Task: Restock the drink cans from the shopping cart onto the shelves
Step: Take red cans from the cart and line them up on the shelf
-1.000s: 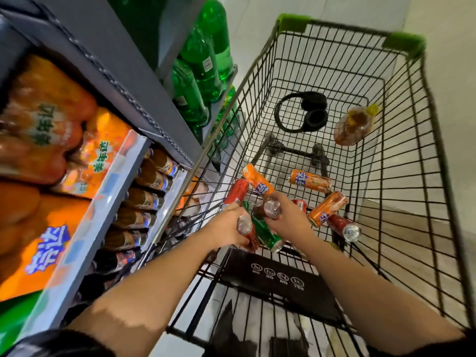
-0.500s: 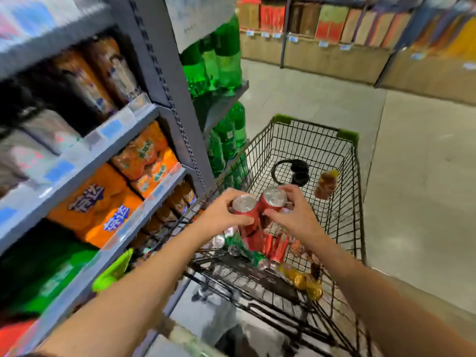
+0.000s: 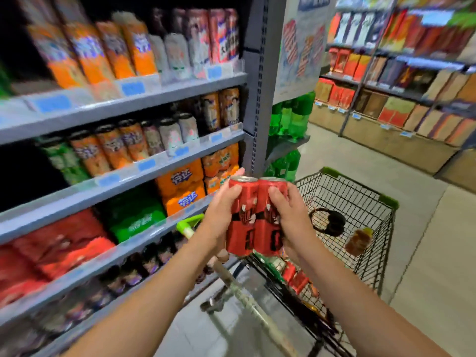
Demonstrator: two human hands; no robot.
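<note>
Shelves [image 3: 159, 86]: fill the left half of frame, four grey tiers packed with orange, green and red drinks; blurred.
Far shelving [image 3: 401, 81]: upper right, boxed goods in red, brown and orange, well apart across the floor.
Shopping cart [image 3: 371, 202]: lower right of centre, black wire with green corners, just beside the shelf post.
Green bottles [image 3: 291, 119]: centre, behind the post, above the cart's far corner.
Cart contents: black headphones [image 3: 328, 222], a bottle of brown drink [image 3: 358, 240], loose cans [image 3: 296, 278] low in the basket, partly hidden by the right forearm.
Red cans [image 3: 256, 217]: two, upright, pressed side by side, centre of frame, above the cart's near edge, level with the lower orange packs.
Left hand [image 3: 219, 220]: wrapped around the left can, thumb across its front.
Right hand [image 3: 291, 217]: clasping the right can, thumb on its face.
Arms: both reaching up from the bottom edge, converging at the cans.
</note>
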